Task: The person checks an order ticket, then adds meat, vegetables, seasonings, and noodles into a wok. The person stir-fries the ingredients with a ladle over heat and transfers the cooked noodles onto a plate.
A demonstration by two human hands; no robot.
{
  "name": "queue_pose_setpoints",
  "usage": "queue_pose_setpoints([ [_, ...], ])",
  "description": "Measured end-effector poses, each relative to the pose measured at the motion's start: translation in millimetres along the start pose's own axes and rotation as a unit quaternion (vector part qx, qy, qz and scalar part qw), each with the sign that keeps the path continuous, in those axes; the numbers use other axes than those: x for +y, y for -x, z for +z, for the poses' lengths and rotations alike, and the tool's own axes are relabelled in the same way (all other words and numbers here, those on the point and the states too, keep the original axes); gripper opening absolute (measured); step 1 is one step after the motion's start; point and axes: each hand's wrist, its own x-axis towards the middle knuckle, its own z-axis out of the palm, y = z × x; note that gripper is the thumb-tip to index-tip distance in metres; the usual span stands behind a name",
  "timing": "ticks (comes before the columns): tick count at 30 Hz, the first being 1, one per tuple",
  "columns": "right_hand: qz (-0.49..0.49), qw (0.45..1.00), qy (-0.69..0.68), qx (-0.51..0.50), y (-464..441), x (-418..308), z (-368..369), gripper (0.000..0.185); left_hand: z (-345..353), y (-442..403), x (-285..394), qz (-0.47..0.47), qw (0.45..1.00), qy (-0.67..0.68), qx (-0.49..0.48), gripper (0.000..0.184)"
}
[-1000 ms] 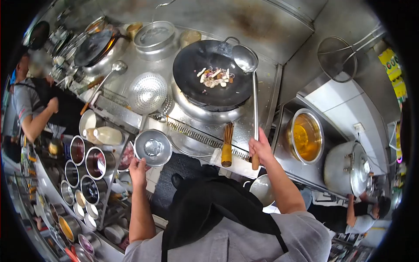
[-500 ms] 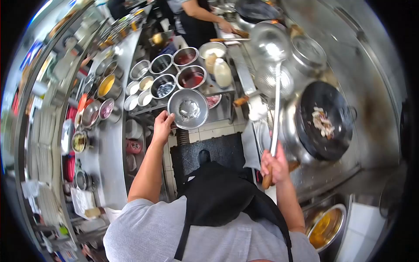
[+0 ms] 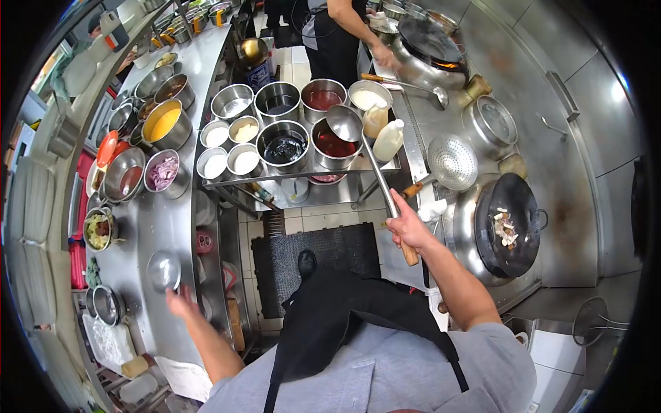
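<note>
My right hand (image 3: 410, 227) grips a long-handled ladle (image 3: 381, 172) near its wooden end. The ladle's scoop is over a steel pot of dark red liquid (image 3: 335, 146) on the cart; whether it touches the liquid I cannot tell. Over the left counter, my left hand (image 3: 183, 303), blurred, has its fingers at the near rim of a small metal bowl (image 3: 164, 270). Whether that bowl rests on the counter is unclear. To my right, a black wok (image 3: 513, 237) holds pale, cooked-looking pieces (image 3: 505, 228).
The cart (image 3: 303, 180) carries several pots, small white-filled cups and two squeeze bottles (image 3: 388, 140). A perforated strainer (image 3: 452, 162) lies by the stove. Ingredient pots, including one with chopped purple onion (image 3: 164, 173), line the left counter (image 3: 155, 227). Another person (image 3: 337, 34) works ahead.
My left hand has carried the metal bowl from near the cart to the left counter. My right hand has swung the ladle from beside the stove to over the red-liquid pot.
</note>
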Motion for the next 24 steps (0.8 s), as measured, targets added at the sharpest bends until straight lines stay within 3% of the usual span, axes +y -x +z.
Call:
queue_pose_setpoints([
  [4, 0.014, 0.997, 0.076, 0.004, -11.0, -15.4, 13.7, 0.084, 18.6, -7.5, -5.4, -0.018, 0.997, 0.045, 0.056, 0.038],
  [6, 0.052, 0.998, 0.043, -0.005, -12.4, -21.9, 17.2, 0.082, 56.3, 3.3, -30.0, -0.028, 0.996, 0.021, -0.079, 0.037],
  [8, 0.079, 0.987, -0.131, -0.046, -14.6, -20.0, 16.9, 0.080, 114.0, 41.9, -29.1, -0.091, 0.971, -0.003, -0.220, 0.034],
  [10, 0.060, 0.984, -0.159, -0.045, -12.1, -9.4, 18.6, 0.077, 168.5, 79.7, -36.2, -0.128, 0.940, -0.077, -0.306, 0.032],
  [13, -0.007, 0.917, -0.381, -0.115, 0.3, -2.8, 15.0, 0.073, 229.0, 132.0, -58.7, -0.154, 0.864, -0.143, -0.457, 0.025],
  [16, -0.047, 0.841, -0.515, -0.157, 15.7, 7.6, 10.3, 0.071, 271.9, 172.8, -87.5, -0.166, 0.773, -0.217, -0.572, 0.023],
  [18, -0.088, 0.753, -0.620, -0.203, 28.5, 24.1, 7.2, 0.068, 291.1, 189.3, -110.2, -0.134, 0.705, -0.294, -0.631, 0.023],
  [20, -0.126, 0.701, -0.672, -0.203, 58.7, 41.4, 0.1, 0.068, 301.4, 198.9, -129.7, -0.072, 0.645, -0.349, -0.676, 0.022],
  [22, -0.176, 0.697, -0.671, -0.182, 107.6, 62.1, -16.2, 0.068, 311.5, 220.9, -124.7, -0.065, 0.620, -0.388, -0.679, 0.022],
  [24, -0.240, 0.694, -0.664, -0.141, 173.3, 81.1, -42.7, 0.072, 312.6, 225.1, -148.6, -0.127, 0.646, -0.336, -0.674, 0.024],
])
